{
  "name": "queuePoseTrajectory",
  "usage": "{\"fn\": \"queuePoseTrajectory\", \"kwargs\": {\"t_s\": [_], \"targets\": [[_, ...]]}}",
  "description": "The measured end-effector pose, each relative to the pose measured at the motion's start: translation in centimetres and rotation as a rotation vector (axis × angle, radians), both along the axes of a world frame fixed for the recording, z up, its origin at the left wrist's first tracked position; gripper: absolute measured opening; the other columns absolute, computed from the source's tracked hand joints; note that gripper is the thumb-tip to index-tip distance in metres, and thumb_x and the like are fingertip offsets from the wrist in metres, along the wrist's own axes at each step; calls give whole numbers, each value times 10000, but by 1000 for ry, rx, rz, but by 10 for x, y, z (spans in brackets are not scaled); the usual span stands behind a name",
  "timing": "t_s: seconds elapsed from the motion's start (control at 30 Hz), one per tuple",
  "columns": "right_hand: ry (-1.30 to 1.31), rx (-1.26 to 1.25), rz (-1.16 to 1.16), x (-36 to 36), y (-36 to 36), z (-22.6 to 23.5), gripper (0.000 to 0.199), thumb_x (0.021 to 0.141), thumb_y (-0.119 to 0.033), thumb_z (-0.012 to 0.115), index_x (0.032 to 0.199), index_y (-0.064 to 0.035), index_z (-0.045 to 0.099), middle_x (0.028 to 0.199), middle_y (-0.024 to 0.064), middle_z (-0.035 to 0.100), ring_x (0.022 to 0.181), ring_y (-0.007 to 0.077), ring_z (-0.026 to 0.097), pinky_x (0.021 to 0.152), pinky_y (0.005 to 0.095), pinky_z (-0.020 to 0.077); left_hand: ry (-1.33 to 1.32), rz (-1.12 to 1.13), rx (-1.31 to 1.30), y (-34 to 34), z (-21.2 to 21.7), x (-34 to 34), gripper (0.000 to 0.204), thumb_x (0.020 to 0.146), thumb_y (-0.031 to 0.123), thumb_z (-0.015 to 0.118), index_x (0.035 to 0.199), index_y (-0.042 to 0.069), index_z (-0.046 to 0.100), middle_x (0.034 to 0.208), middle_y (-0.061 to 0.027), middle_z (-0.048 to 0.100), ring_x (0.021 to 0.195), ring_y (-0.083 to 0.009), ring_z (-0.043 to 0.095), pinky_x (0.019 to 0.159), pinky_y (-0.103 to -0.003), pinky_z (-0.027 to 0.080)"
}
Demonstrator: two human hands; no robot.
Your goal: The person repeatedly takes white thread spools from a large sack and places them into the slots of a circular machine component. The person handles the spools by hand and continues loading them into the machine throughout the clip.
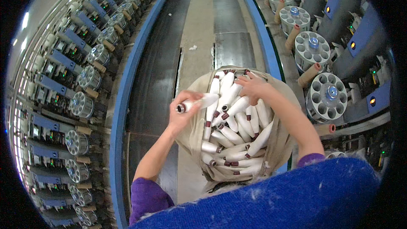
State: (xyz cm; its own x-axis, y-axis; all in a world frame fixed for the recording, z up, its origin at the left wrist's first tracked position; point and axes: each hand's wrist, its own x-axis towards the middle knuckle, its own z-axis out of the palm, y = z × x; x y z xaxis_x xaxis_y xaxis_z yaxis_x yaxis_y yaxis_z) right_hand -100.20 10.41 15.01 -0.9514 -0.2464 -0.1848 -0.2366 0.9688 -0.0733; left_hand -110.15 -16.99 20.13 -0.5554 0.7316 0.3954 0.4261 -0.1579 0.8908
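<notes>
Left hand (189,104) clamped on white tapered yarn bobbin (209,99); right hand (254,88) far side in beige cloth sack (191,129), grip unclear. One out, many left inside.

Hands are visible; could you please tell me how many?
2: the left hand holds a white bobbin over the left side of the fabric sack; the right hand touches bobbins inside it. No others show.
</notes>
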Motion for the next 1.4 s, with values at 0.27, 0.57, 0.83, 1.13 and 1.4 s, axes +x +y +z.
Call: {"fn": "queuePoseTrajectory", "kwargs": {"t_s": [0.27,0.57,0.83,1.13,1.4], "targets": [[-189,-47,-30,19,-17,-10,469,460,-218,722,927,-222,678,1096,155,443,1108,331,416,1009,464,266,-1193,659,8,-70,-98,-71,453,776,186,695,1168,138,474,1171,-104,479,1115,-249,463,890,-419,428],[-29,-339,-202,100,-44,-18,422,494,-222,723,888,-101,629,1126,179,431,1038,340,466,842,423,428,550,-49,-831,20,-55,-45,617,685,72,597,1271,89,402,1105,-145,504,1024,-327,519,915,-410,395],[146,-2143,-866,214,-46,-20,559,520,-215,721,999,23,556,1205,194,493,982,300,558,918,402,400,1428,-727,-683,54,-53,-42,210,686,122,606,885,169,653,1011,-24,523,1072,-169,472,878,-381,411],[729,-2619,-368,277,-77,-46,424,606,-373,696,864,-58,579,1200,387,408,756,265,492,587,310,421,219,-611,-485,111,3,52,189,760,11,636,908,31,521,1056,-116,526,1009,-238,532,839,-355,440],[416,-2433,-327,317,-103,-32,465,578,-376,706,865,-47,545,1129,356,468,834,278,520,633,292,390,-393,-1183,-311,149,31,133,84,837,130,575,843,52,547,1286,-110,398,1210,-271,422,973,-382,338]]}}
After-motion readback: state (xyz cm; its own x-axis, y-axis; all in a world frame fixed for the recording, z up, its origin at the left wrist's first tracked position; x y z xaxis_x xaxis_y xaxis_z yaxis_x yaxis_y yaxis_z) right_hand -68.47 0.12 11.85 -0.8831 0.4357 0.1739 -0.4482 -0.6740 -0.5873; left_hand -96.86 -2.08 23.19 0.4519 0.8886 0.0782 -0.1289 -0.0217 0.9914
